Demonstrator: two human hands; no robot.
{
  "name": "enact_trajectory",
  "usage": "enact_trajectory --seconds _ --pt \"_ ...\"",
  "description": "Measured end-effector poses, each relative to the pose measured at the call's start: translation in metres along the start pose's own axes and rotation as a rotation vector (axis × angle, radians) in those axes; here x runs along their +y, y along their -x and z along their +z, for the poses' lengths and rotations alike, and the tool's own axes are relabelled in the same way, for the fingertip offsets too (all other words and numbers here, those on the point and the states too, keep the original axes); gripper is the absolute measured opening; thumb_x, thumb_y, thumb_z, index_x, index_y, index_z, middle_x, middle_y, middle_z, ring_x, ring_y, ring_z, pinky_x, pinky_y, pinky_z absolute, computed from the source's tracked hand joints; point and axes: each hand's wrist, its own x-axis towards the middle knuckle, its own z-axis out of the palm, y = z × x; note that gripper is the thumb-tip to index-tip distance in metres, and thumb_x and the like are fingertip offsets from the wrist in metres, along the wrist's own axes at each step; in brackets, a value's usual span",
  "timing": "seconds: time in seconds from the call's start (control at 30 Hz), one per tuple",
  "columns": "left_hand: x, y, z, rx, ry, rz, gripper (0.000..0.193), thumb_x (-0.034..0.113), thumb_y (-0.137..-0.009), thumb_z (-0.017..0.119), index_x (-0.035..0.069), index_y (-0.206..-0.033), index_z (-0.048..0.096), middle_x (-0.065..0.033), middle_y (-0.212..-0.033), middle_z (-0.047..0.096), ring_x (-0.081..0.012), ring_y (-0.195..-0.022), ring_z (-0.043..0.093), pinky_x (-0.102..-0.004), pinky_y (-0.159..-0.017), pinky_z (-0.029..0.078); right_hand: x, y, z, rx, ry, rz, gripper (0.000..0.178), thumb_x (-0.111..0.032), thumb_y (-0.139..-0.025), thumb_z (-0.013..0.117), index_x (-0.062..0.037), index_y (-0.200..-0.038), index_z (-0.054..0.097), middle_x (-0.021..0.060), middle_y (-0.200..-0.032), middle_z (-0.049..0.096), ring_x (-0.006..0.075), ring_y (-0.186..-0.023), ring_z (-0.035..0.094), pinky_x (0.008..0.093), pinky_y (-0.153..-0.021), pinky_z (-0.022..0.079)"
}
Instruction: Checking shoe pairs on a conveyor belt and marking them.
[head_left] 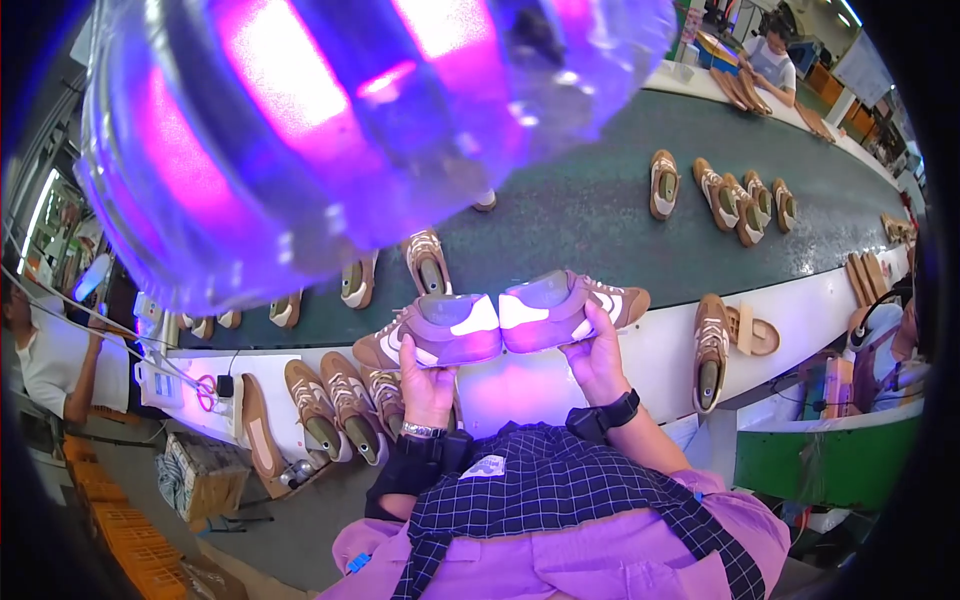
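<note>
My left hand (pixel 428 388) is closed around the lower side of a brown sneaker (pixel 436 336) with white trim. Another brown and white sneaker (pixel 548 318) is gripped by my right hand (pixel 600 365), its thumb up along the side. Both sneakers are raised in front of me with their heels turned to each other, almost touching, and their toes pointing outward. Purple light tints their lower parts. Behind the left sneaker, a further sneaker (pixel 428 265) stands on the green belt (pixel 560 225).
A large plastic-wrapped lamp (pixel 330 130) glowing purple hangs over the upper left. Several sneakers (pixel 345 395) line the white ledge at left, by a shoe sole (pixel 260 425). One sneaker (pixel 711 352) lies at right near a tan sandal (pixel 757 332). Co-workers (pixel 770 60) sit around the belt.
</note>
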Motion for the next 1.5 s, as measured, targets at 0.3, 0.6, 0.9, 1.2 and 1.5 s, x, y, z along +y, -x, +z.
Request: enact_trajectory --seconds 0.3,0.6,0.9,1.2,1.5 --pt "-0.004 -0.002 -0.005 0.048 -0.030 -0.017 0.049 0.044 -0.088 0.053 0.010 -0.124 0.050 -0.0055 -0.122 0.056 -0.0230 -0.111 0.052 -0.0431 -0.093 0.045 0.003 0.000 -0.003 -0.005 0.000 -0.030 0.039 -0.024 -0.089 0.054 -0.0063 -0.123 0.047 0.0088 -0.119 0.055 0.0225 -0.109 0.054 0.0421 -0.094 0.045" --pt "0.006 0.007 0.003 -0.079 -0.111 0.063 0.041 0.040 -0.092 0.050 0.011 -0.121 0.052 -0.0022 -0.115 0.060 -0.0176 -0.103 0.058 -0.0341 -0.086 0.049 -0.001 0.006 -0.003 -0.057 0.040 -0.094 0.040 -0.021 -0.089 0.055 -0.0049 -0.124 0.046 0.0074 -0.118 0.055 0.0202 -0.107 0.055 0.0385 -0.094 0.044" --pt "0.007 0.006 -0.004 -0.073 -0.142 0.091 0.042 0.040 -0.091 0.052 0.011 -0.121 0.052 -0.0022 -0.115 0.060 -0.0185 -0.104 0.058 -0.0348 -0.087 0.049 -0.003 0.007 -0.003 -0.065 0.093 -0.109 0.041 -0.024 -0.088 0.057 -0.0064 -0.124 0.047 0.0060 -0.118 0.055 0.0194 -0.106 0.056 0.0364 -0.091 0.045" --pt "-0.018 0.008 0.015 -0.278 0.055 -0.218 0.041 0.034 -0.095 0.041 0.011 -0.129 0.045 -0.0083 -0.128 0.052 -0.0235 -0.116 0.051 -0.0401 -0.100 0.041 -0.003 0.009 -0.007 -0.110 0.050 0.244 0.044 -0.035 -0.090 0.051 -0.0094 -0.126 0.047 0.0060 -0.120 0.055 0.0197 -0.108 0.055 0.0377 -0.092 0.047" --pt "-0.050 0.019 0.003 -0.273 0.274 -0.611 0.032 0.024 -0.092 0.044 0.011 -0.120 0.052 -0.0072 -0.115 0.057 -0.0245 -0.103 0.056 -0.0434 -0.088 0.046 0.005 -0.001 -0.056 -0.089 0.013 0.579 0.050 -0.044 -0.089 0.048 -0.0081 -0.123 0.049 0.0102 -0.120 0.056 0.0236 -0.106 0.058 0.0403 -0.086 0.051"
